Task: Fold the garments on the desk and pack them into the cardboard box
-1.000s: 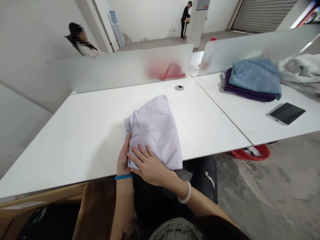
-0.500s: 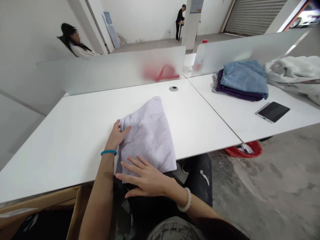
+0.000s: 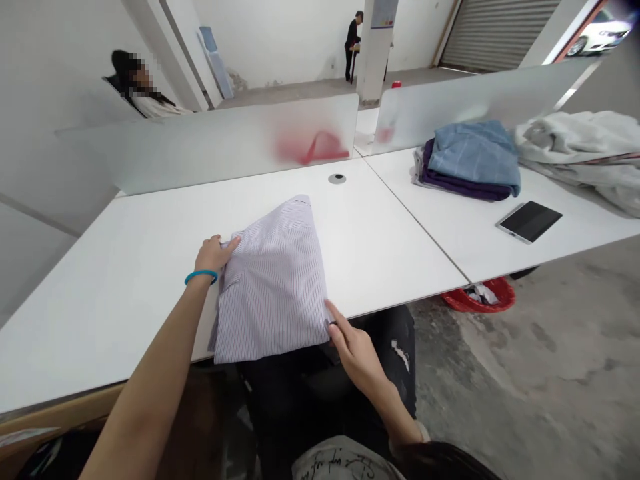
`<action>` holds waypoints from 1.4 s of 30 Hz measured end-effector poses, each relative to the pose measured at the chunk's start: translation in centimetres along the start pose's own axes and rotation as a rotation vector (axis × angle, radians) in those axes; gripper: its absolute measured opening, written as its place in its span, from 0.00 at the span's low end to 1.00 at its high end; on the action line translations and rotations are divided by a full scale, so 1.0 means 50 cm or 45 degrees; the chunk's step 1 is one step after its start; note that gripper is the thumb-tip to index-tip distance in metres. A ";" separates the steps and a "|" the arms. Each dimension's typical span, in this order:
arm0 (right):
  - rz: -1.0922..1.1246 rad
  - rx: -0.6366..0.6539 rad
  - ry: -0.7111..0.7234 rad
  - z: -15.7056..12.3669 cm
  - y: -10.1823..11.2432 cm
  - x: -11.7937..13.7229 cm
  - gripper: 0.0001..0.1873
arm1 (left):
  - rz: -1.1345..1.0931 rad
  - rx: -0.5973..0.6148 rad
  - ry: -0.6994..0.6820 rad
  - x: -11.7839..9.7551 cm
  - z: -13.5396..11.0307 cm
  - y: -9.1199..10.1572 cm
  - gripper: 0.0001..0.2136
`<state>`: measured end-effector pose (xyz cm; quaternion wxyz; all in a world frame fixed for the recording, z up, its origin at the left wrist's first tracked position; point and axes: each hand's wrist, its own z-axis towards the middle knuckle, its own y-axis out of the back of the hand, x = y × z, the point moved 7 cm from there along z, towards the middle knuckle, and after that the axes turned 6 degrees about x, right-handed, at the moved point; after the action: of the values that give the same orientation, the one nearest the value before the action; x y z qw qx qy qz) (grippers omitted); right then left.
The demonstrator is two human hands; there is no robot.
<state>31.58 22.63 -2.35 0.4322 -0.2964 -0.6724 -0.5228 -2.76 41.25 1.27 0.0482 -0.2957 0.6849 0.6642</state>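
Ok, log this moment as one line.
left hand: on striped shirt, left edge | right hand: at its near right corner | shirt folded on white table

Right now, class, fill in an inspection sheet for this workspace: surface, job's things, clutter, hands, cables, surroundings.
Surface: white table, two tops butted together, frosted divider behind.
Job's things: folded striped shirt lying flat, overhanging the near edge.
Clutter: folded clothes stack, tablet and grey heap on the right-hand top.
Hands: left hand at the shirt's left edge, thumb on fabric, grip unclear; right hand open, touching the near right corner.
Cables: nothing seen; one grommet.
Surroundings: red basket on floor; seated person, standing person.
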 end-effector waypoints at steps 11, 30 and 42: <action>1.004 -0.251 -0.157 -0.039 -0.064 -0.073 0.21 | 0.041 0.330 -0.360 -0.075 -0.041 -0.036 0.18; 0.719 0.459 -0.031 0.017 -0.206 0.091 0.24 | -0.661 -0.344 -0.178 0.204 -0.334 0.256 0.12; 0.061 1.546 0.587 -0.011 -0.663 0.397 0.28 | -0.527 -0.928 0.957 0.761 -0.851 0.373 0.23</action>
<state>-5.41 11.84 0.56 0.6676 0.1054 -0.7315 -0.0902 -28.85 -12.71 5.04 -0.1750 -0.6378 0.3088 0.6835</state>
